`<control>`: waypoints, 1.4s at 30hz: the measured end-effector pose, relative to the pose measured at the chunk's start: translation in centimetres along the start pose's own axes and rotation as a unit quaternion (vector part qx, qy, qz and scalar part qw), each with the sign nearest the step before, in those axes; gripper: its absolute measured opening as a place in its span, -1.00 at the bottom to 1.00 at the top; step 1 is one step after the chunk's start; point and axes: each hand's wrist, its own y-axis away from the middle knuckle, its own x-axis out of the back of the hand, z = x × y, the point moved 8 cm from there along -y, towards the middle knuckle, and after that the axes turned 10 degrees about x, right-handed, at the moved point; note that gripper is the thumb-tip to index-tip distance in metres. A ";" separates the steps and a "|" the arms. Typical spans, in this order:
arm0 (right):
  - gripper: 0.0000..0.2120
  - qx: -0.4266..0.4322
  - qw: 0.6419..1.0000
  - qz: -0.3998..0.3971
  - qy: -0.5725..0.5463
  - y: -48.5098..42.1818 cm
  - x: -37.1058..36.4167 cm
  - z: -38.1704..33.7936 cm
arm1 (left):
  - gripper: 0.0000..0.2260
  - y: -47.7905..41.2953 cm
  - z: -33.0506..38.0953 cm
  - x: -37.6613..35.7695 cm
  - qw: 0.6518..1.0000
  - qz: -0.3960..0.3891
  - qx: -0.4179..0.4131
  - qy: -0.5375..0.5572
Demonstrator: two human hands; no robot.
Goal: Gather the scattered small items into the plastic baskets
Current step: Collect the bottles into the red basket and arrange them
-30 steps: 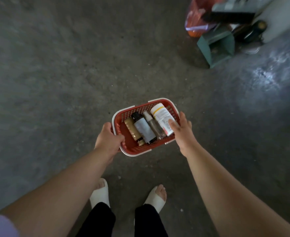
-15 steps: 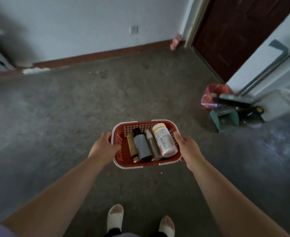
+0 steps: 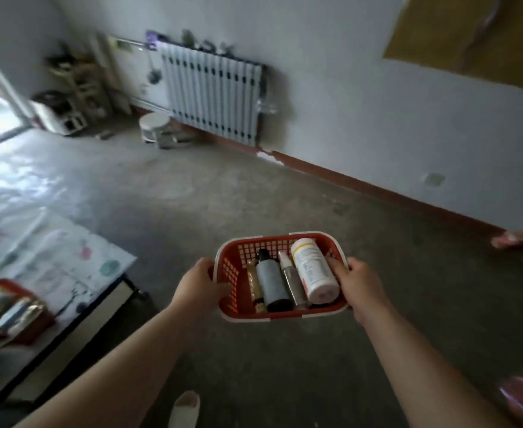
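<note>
We hold the red basket in the air in front of us, above the bare concrete floor. Our left hand grips its left end, fingers curled round the rim with the thumb lying over the inside of the lattice wall. Our right hand grips the right end the same way, thumb hooked inside the rim and touching the white bottle.

Four things lie side by side in the basket, lengthwise. The white bottle with a yellow band is on the right. Beside it is a slim spray bottle, then a grey bottle with a black cap. A thin gold-brown tube is at the left, partly hidden.

To our left stands a low surface under a pale patterned cover. On its near end sits a second red basket holding blurred items that we cannot make out. A white radiator hangs on the far wall, and one white slipper shows at the bottom edge
</note>
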 end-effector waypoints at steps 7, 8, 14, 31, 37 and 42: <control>-0.69 0.112 0.976 -0.180 0.048 2.7 -14.7 -10.8 | -0.75 3.7 -10.9 13.5 0.977 0.136 0.097 0.132; -0.71 0.125 0.970 -0.202 0.042 3.6 -17.0 -12.3 | -0.74 4.5 -12.7 15.4 0.971 0.158 0.104 0.149; -0.86 0.205 0.917 -0.338 0.047 14.6 -32.8 -22.8 | -0.73 12.6 -26.4 26.6 0.906 0.254 0.165 0.296; -0.88 0.261 0.765 -0.582 0.089 47.7 -69.2 -34.9 | -0.81 29.2 -59.2 51.7 0.767 0.449 0.314 0.334; -0.92 0.280 0.720 -0.623 0.126 51.1 -78.7 -37.0 | -0.84 28.6 -63.7 55.0 0.717 0.486 0.356 0.350; -0.90 0.320 0.670 -0.649 0.168 52.2 -87.0 -39.3 | -0.86 26.5 -65.2 56.7 0.668 0.513 0.392 0.370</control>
